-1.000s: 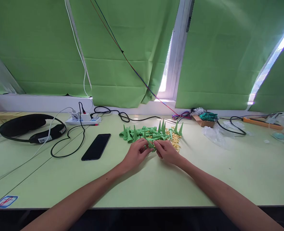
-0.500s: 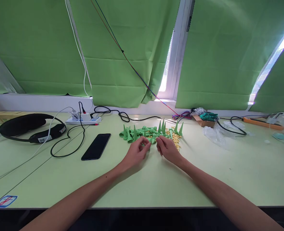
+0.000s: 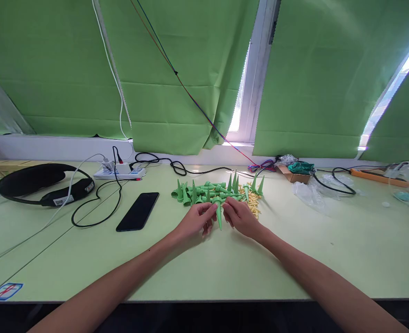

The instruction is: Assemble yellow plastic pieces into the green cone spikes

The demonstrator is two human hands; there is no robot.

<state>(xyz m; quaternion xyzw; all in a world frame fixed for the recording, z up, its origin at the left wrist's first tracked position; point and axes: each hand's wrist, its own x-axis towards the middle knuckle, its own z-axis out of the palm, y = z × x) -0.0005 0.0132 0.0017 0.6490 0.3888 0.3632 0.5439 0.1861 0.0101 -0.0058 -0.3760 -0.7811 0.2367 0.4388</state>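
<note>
Between my two hands a green plastic spike (image 3: 219, 216) hangs with its pointed end toward me and its wider end up. My left hand (image 3: 199, 218) pinches it near the wide end with thumb and fingers. Close against its other side, my right hand (image 3: 239, 215) is closed, fingertips together at the wide end; what they hold is hidden. Just behind lies a pile of similar green spikes (image 3: 209, 189), several of them standing upright on their wide ends. Small yellow pieces (image 3: 254, 203) lie heaped beside my right hand.
A black phone (image 3: 137, 212) lies left of the pile. Farther left are a black headset (image 3: 67, 192), cables and a white power strip (image 3: 121, 173). To the right sit a small cardboard box (image 3: 294, 175), clear plastic bags (image 3: 310, 194) and an orange bar-shaped object (image 3: 380, 177).
The green spike between my hands has turned, so its point now hangs down toward me. Both hands have shifted slightly and stay close together.
</note>
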